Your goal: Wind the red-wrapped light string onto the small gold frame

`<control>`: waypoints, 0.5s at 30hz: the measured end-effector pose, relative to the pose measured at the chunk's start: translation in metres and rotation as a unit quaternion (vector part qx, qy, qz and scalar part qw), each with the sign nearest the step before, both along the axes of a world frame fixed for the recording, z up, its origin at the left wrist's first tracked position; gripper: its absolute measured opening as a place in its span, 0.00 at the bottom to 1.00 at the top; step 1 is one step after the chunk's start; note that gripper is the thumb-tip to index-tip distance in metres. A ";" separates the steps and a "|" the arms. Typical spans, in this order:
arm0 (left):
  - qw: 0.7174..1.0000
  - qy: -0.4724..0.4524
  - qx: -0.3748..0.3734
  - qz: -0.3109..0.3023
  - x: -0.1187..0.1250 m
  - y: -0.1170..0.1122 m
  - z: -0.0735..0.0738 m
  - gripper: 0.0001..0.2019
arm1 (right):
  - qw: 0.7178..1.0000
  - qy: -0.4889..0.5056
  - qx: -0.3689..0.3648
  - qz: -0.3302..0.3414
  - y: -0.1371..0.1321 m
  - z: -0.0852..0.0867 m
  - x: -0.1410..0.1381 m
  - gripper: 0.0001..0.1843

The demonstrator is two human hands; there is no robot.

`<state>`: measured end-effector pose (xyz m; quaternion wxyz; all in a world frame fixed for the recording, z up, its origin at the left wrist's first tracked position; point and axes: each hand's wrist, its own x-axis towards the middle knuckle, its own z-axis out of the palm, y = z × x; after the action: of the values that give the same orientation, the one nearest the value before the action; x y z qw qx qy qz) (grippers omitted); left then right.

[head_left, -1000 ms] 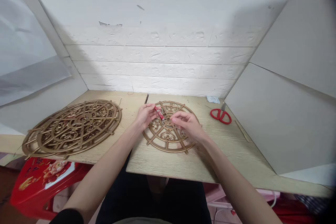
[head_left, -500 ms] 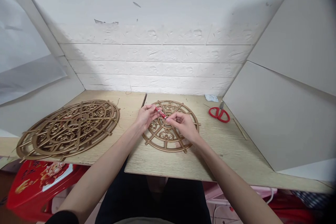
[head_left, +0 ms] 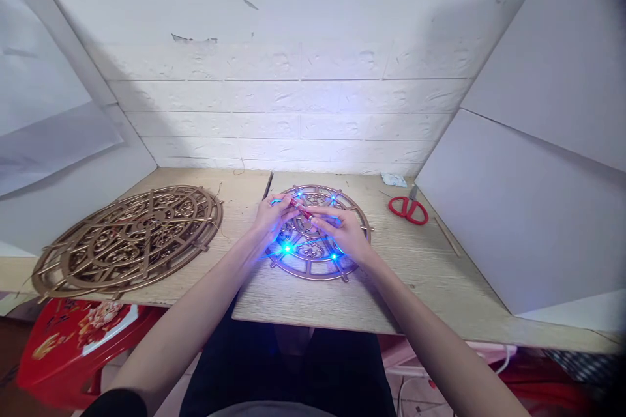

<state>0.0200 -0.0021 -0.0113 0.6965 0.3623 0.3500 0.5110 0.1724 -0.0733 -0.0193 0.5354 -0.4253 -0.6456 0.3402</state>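
Note:
A small round gold lattice disc lies on the wooden table in front of me, and several blue lights glow on it. Both hands are over its middle. My left hand pinches the far end of a small red cylinder. My right hand pinches the near end of the same piece, fingers pressed together. The cylinder sits just above the disc's centre.
A stack of larger gold lattice discs lies on the left part of the table. Red scissors rest at the back right beside a grey panel. A red stool stands below the table's left edge.
Blue lights have come on across the small disc. Both hands have sunk slightly closer to it, still gripping the red cylinder.

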 end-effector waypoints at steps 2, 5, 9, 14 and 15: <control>1.000 -0.001 -0.007 -0.002 0.000 0.001 -0.001 0.05 | 1.000 -0.013 0.017 -0.010 0.000 -0.001 0.001 0.13; 1.000 -0.005 -0.005 -0.008 0.000 0.000 -0.001 0.06 | 1.000 0.008 0.005 0.004 -0.001 -0.002 0.000 0.14; 1.000 0.000 -0.002 -0.019 -0.001 -0.001 0.001 0.05 | 0.997 0.053 -0.043 0.024 -0.004 0.001 -0.002 0.17; 1.000 -0.002 0.008 -0.025 -0.002 -0.002 0.003 0.05 | 0.995 0.071 -0.063 0.032 -0.006 0.007 -0.002 0.18; 1.000 -0.004 0.011 -0.026 -0.003 -0.001 0.003 0.05 | 0.995 0.073 -0.065 0.035 -0.006 0.008 -0.001 0.18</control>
<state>0.0174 -0.0034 -0.0085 0.7071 0.3765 0.3321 0.4980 0.1716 -0.0789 -0.0113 0.5402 -0.4099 -0.5957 0.4304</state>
